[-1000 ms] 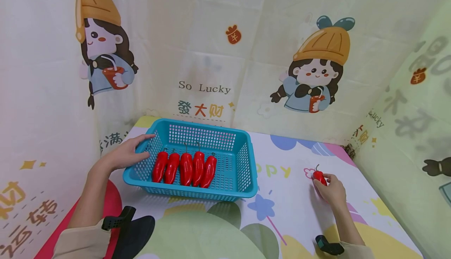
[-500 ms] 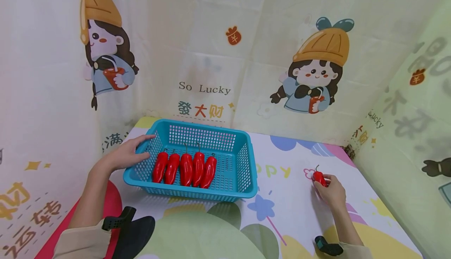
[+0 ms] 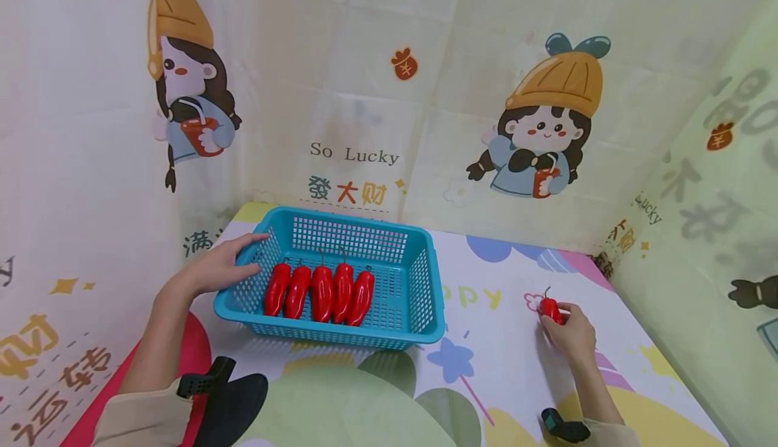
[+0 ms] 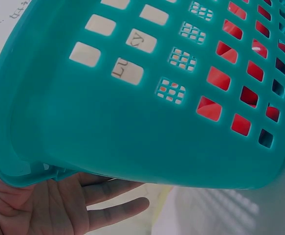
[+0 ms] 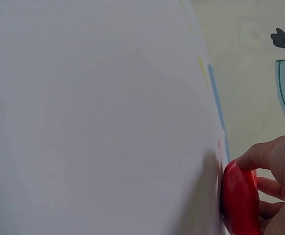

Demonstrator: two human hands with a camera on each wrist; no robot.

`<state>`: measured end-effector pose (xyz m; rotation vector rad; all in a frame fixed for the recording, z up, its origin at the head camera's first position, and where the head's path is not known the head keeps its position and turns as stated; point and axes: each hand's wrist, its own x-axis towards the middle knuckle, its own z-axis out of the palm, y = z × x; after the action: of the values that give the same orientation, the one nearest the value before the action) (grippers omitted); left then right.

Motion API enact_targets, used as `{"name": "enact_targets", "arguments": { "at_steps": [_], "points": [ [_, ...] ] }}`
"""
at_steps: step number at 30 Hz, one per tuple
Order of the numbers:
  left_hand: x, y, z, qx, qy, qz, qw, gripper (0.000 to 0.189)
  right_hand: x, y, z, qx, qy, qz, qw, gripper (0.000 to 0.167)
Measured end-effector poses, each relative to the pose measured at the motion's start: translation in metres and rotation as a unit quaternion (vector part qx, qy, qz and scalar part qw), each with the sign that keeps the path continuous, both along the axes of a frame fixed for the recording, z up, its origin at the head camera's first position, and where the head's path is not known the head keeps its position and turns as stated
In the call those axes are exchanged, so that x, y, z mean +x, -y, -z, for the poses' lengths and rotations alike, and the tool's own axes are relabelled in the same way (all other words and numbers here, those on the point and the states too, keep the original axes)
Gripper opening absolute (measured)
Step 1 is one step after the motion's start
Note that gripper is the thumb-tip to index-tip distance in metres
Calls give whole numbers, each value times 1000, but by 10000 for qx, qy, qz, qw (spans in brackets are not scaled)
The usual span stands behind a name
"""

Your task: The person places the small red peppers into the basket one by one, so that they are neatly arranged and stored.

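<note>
A teal plastic basket (image 3: 389, 333) sits on the table, holding several red chili peppers (image 3: 321, 294) side by side, their stems pointing away from me. At its left end my left hand (image 3: 221, 268) grips the rim, with thumb over the edge. In the left wrist view, fingers of that hand (image 4: 49, 208) stretch along the outside of the basket wall (image 4: 83, 122). Off to the right, my right hand (image 3: 571, 332) holds a single red chili pepper (image 3: 550, 310) between thumb and fingers, stem up and away. The right wrist view shows this pepper (image 5: 240, 198) right at the white tabletop.
A patterned cloth covers the table (image 3: 480, 339). Printed curtains (image 3: 437, 129) stand close behind it and along both sides. A dark rounded object (image 3: 234, 410) lies by the left sleeve, and a black strap piece (image 3: 565, 427) sits at the right wrist.
The head view has tilted very slightly. Both hands, the basket and the peppers keep their places.
</note>
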<state>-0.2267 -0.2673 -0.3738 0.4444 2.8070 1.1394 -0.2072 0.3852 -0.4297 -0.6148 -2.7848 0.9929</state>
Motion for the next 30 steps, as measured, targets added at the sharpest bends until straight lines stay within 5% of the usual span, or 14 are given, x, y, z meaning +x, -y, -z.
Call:
{"name": "enact_targets", "arguments": {
  "at_steps": [30],
  "points": [
    [0,-1,0,-64,-122,-40,9999,80,1,29,-21,-38,-787,-87,9969,63]
  ]
}}
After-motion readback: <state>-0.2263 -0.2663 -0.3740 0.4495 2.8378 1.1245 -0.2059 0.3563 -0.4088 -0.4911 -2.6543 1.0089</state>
